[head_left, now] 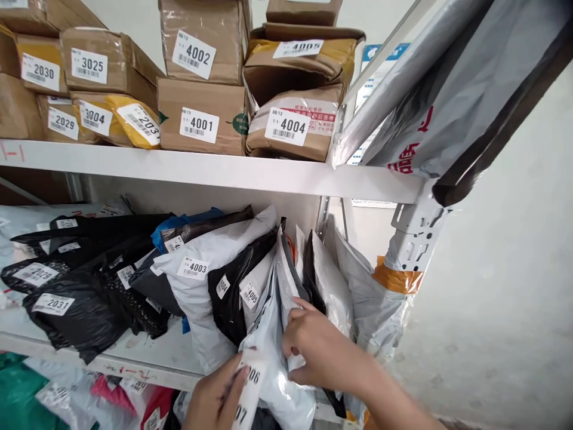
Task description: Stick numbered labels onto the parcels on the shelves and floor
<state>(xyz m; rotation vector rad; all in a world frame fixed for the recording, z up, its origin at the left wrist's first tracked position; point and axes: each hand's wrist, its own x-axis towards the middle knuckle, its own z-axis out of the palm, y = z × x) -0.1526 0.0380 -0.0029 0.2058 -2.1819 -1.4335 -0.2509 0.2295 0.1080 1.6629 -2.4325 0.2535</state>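
In the lower middle, my left hand point(217, 394) pinches a strip of white labels point(250, 385), printed with numbers ending in 06 and 07. My right hand point(320, 343) reaches in among upright mailing bags on the middle shelf. Its index finger is stretched out and the thumb stands apart, with the fingers against a white mailing bag point(286, 286). Just left of it leans a pale glossy mailing bag point(280, 358), partly behind the labels. Further left are a grey bag labelled 4005 point(264, 278), a black bag labelled 4004 point(237, 286) and a white bag labelled 4003 point(197, 292).
Numbered cardboard boxes point(201, 95) line the upper shelf point(201, 170). Black bags point(85, 310) lie at the left of the middle shelf. A large grey bag point(430, 113) overhangs at upper right, by the white rack post point(414, 239). More bags point(111, 394) fill the level below.
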